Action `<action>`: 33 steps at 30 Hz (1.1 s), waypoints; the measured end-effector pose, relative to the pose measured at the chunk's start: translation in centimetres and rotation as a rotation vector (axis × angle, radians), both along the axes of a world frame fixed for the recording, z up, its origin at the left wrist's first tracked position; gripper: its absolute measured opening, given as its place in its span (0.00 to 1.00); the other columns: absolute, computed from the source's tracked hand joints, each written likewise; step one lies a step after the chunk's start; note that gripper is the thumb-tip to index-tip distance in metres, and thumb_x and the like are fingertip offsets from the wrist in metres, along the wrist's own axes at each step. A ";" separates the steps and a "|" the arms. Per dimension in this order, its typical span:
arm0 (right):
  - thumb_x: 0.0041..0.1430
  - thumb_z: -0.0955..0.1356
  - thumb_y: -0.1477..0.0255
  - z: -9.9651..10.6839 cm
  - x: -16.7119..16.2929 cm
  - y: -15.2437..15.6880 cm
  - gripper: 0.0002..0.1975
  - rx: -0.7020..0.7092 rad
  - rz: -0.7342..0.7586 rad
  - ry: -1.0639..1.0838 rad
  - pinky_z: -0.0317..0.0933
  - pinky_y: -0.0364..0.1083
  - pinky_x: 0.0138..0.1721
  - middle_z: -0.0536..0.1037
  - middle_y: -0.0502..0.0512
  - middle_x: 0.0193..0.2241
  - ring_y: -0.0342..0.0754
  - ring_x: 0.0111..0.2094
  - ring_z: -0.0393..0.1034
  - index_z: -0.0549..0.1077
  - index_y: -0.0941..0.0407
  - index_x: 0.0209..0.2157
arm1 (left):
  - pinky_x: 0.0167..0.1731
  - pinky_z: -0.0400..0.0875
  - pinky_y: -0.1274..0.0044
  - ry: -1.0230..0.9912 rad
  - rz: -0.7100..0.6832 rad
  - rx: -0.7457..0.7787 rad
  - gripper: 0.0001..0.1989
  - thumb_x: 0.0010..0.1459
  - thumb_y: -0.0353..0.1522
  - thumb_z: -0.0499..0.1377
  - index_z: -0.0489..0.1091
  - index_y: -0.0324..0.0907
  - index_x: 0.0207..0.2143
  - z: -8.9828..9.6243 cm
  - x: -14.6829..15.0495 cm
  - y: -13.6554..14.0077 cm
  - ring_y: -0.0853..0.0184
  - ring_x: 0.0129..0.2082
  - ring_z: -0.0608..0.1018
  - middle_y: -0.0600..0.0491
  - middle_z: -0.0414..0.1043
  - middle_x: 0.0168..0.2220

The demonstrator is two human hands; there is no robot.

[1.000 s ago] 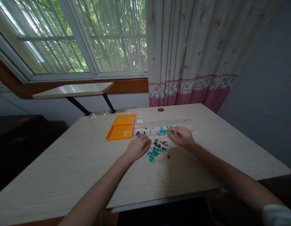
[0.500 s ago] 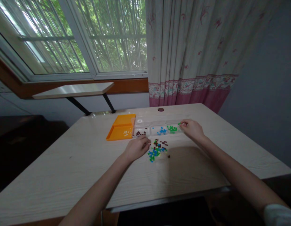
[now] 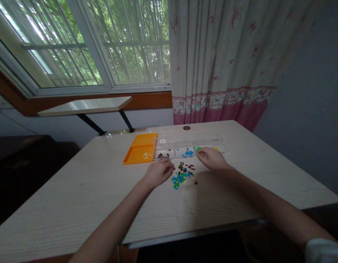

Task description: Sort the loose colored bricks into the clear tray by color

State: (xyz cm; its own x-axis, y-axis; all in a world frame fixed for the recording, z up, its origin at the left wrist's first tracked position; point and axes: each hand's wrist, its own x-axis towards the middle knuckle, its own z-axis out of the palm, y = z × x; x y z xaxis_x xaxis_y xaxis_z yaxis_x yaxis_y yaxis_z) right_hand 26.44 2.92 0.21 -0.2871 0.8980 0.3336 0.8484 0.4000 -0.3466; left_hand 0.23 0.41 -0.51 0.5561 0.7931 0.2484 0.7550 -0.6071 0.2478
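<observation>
My left hand rests on the table at the left edge of a mixed pile of small bricks, blue, green and brown. Its fingers are pinched together; whatever they hold is too small to name. My right hand hangs low over the front of a clear compartment box, by the green bricks. Thumb and forefinger are closed there, and what lies between them cannot be made out. Blue bricks and brown bricks lie in neighbouring compartments. Yellow pieces show behind the right hand.
An open orange case with several white pieces stands left of the clear box. One brown brick lies apart, right of the pile. A raised shelf stands at the table's back left, below the window.
My right hand has moved left and toward me, from the right end of the green compartment to its left part. The green brick earlier at its fingertips no longer shows. My left hand has barely moved.
</observation>
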 end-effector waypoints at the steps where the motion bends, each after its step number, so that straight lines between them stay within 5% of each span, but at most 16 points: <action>1: 0.56 0.61 0.67 -0.1 -0.6 -0.4 0.10 -0.011 0.044 -0.012 0.56 0.41 0.32 0.75 0.51 0.30 0.45 0.32 0.67 0.73 0.53 0.34 | 0.34 0.66 0.79 -0.006 -0.004 -0.003 0.10 0.55 0.31 0.51 0.71 0.43 0.35 0.0 0.0 0.0 0.68 0.35 0.73 0.51 0.69 0.35; 8: 0.55 0.63 0.68 -1.0 -3.4 -2.4 0.07 -0.031 0.180 -0.024 0.57 0.41 0.33 0.76 0.49 0.32 0.43 0.32 0.68 0.73 0.52 0.32 | 0.32 0.66 0.80 -0.085 -0.055 -0.010 0.09 0.56 0.31 0.51 0.70 0.41 0.34 0.3 0.8 -0.6 0.69 0.32 0.72 0.52 0.70 0.32; 22: 0.52 0.66 0.69 -1.5 -3.9 -3.3 0.07 0.137 0.383 0.082 0.59 0.39 0.31 0.76 0.49 0.27 0.41 0.28 0.69 0.73 0.53 0.34 | 0.30 0.66 0.80 -0.238 -0.133 0.059 0.07 0.54 0.31 0.52 0.70 0.40 0.31 0.5 2.2 -1.6 0.70 0.30 0.72 0.52 0.70 0.30; 33: 0.54 0.65 0.68 -1.7 -3.7 -3.0 0.07 0.151 0.394 0.123 0.59 0.39 0.31 0.76 0.50 0.27 0.41 0.27 0.69 0.73 0.54 0.34 | 0.32 0.66 0.80 -0.284 -0.137 0.061 0.07 0.55 0.31 0.53 0.69 0.40 0.34 0.5 2.2 -1.6 0.70 0.31 0.72 0.52 0.71 0.31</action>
State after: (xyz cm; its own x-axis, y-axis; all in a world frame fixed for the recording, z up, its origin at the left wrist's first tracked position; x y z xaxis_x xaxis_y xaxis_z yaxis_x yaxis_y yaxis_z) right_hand 22.72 -0.06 -1.49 -0.5478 0.6663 0.5059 0.5767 0.7388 -0.3486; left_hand 2.40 -1.18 0.01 0.5588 0.6941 0.4538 0.5710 -0.7189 0.3964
